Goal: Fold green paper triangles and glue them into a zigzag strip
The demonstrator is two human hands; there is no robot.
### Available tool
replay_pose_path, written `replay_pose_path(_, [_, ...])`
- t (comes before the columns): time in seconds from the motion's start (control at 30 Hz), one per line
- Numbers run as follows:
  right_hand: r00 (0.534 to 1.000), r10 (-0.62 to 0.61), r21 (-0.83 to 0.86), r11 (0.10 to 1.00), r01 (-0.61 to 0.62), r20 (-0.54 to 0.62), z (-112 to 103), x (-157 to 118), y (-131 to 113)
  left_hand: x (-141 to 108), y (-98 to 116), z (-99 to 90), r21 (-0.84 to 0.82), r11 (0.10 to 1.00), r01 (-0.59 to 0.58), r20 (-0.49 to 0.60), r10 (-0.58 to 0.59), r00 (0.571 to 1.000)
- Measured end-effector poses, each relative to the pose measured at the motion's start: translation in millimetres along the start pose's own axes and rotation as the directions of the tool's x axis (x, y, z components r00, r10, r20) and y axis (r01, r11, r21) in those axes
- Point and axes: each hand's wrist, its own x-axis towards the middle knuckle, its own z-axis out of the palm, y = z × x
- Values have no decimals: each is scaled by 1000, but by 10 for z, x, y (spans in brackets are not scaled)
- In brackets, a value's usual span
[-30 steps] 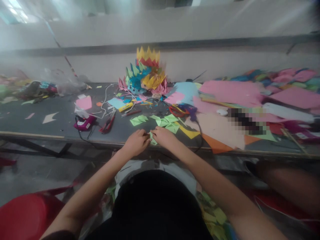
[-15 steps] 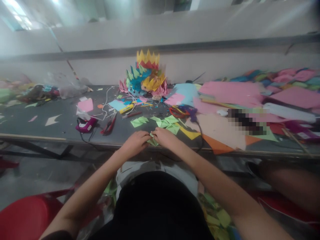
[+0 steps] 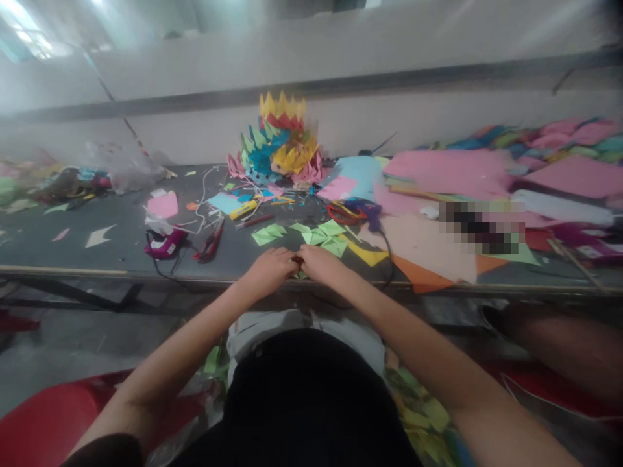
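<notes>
My left hand (image 3: 273,268) and my right hand (image 3: 317,262) meet at the table's front edge, fingertips together. Both are closed on a small piece of folded green paper (image 3: 300,275), mostly covered by the fingers. Just beyond them lie several folded green paper pieces (image 3: 327,235), with a smaller group of green pieces (image 3: 268,234) to the left. A yellow paper strip (image 3: 367,255) rests to the right of my right hand. Red-handled pliers (image 3: 210,241) lie to the left.
A folded-paper model (image 3: 280,146) in several colours stands against the wall. Purple device (image 3: 166,243) with a cord sits left; large pink sheets (image 3: 450,170) and an orange sheet (image 3: 421,275) lie right. A red stool (image 3: 48,421) is at lower left, another person's leg (image 3: 564,353) at right.
My fingers have closed further over the green paper, so less of it shows. The whole view has shifted slightly; the things on the table look unmoved.
</notes>
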Motion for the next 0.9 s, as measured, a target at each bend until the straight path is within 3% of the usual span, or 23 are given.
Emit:
replay_pose_path(0.13, [1000, -21, -17, 1000, 21, -20, 30, 1, 12, -117, 104, 71, 50, 999, -15, -45, 17, 999])
replay_pose_path(0.33, [998, 8, -66, 998, -12, -62, 86, -30, -7, -329, 316, 330, 50, 994, 101, -208, -89, 974])
replay_pose_path(0.57, [995, 40, -115, 992, -50, -87, 119, 36, 8, -389, 289, 425, 67, 985, 156, -110, -148, 983])
replay_pose_path(0.9, [991, 73, 62, 996, -66, -109, 122, 84, 125, -393, 253, 380, -32, 990, 136, -59, -138, 989])
